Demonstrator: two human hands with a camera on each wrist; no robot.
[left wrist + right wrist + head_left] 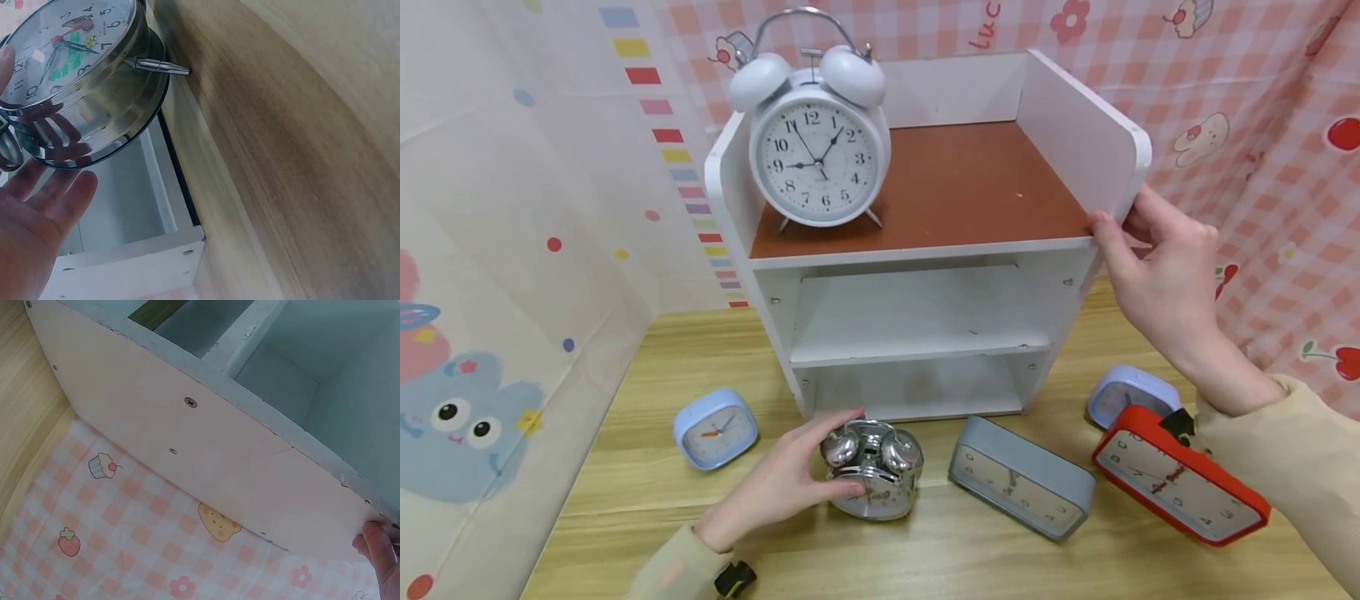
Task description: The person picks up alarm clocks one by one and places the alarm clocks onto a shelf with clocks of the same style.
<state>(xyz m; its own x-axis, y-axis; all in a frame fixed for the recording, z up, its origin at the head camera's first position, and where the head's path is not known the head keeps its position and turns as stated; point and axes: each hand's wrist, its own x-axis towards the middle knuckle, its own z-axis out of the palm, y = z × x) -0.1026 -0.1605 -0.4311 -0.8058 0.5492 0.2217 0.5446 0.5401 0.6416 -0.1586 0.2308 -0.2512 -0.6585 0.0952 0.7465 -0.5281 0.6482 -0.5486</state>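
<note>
My left hand is around a silver twin-bell alarm clock on the table, thumb across its front and index finger behind the bells. Seen from the left wrist, the clock's shiny side reflects the fingers, and one metal foot points at the wood. With my right hand I grip the right side panel of a white shelf unit, thumb at its front edge. In the right wrist view the fingertips lie against the panel's outer face. A large white twin-bell alarm clock stands upright on the brown top shelf's left.
A blue clock sits left of the silver one. To the right are a grey-blue rectangular clock, a red rectangular clock and a lavender clock partly behind it. Patterned curtains enclose the wooden table.
</note>
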